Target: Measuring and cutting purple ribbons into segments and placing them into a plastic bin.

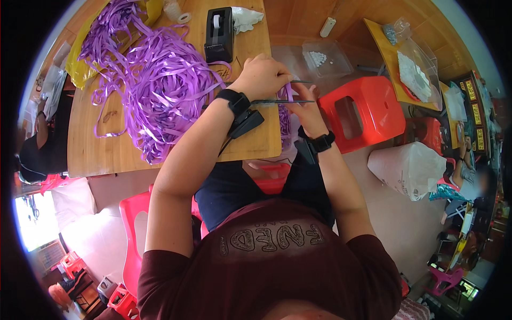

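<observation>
My left hand [262, 76] reaches over the table's right edge with its fingers curled together at a purple ribbon [289, 93]. That ribbon passes around two thin dark rods [272, 101], which stick out past the edge. Opposite it, my right hand [309, 110] pinches the ribbon close to the rod tips. The fingertips of both hands are partly hidden. A large tangled heap of purple ribbon [162, 88] lies on the wooden table [90, 152] left of my left forearm. More purple ribbon [285, 125] hangs below the rods, beside the table edge.
A black tape dispenser [219, 37] stands at the table's far side, near crumpled white tissue [246, 18]. Yellow plastic bag [80, 61] is at far left. To the right are a red stool [381, 109] and a white bag [408, 168]. People sit at both sides.
</observation>
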{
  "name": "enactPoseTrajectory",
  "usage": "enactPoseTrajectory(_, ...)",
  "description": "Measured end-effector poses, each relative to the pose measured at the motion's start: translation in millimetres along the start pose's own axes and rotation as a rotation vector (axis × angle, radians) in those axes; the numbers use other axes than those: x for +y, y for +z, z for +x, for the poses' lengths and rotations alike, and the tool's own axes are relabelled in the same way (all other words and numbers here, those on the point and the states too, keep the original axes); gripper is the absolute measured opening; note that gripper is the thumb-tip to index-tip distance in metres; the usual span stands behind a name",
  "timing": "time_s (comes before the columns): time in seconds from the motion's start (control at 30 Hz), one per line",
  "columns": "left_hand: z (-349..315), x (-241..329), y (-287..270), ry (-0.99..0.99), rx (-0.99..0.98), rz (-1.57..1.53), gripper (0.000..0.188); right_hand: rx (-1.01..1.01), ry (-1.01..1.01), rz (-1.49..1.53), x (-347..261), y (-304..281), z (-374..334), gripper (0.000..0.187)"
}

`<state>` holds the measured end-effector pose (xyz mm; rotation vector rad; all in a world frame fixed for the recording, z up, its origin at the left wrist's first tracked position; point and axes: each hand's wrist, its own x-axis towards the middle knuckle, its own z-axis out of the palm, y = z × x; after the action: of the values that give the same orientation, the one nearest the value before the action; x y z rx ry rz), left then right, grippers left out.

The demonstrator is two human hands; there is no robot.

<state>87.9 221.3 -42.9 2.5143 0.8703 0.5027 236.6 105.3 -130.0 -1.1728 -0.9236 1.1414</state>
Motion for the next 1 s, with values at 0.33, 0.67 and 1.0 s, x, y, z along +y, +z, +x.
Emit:
enactPoseTrajectory(0.33, -4.3, -0.9, 1.4, 0.083, 0.086, 0.003, 0.022, -0.101, 0.081, 0.119, 9.7, -13.0, -0.7, 0.017)
enactPoseTrajectory(0.67, -24.3, 29.1, -29.8, -0.172, 0.074, -0.145, 0.031, -0.049, 0.131, 0.11, -16.7, 3.2, -24.8, 0.015)
enactPoseTrajectory(1.0, -42.6, 54.8, -38.3, -0.561, -0.526, -0.758, 0.025, 0.066, 0.043, -0.039, 2.5, -0.1, 21.1, 0.015)
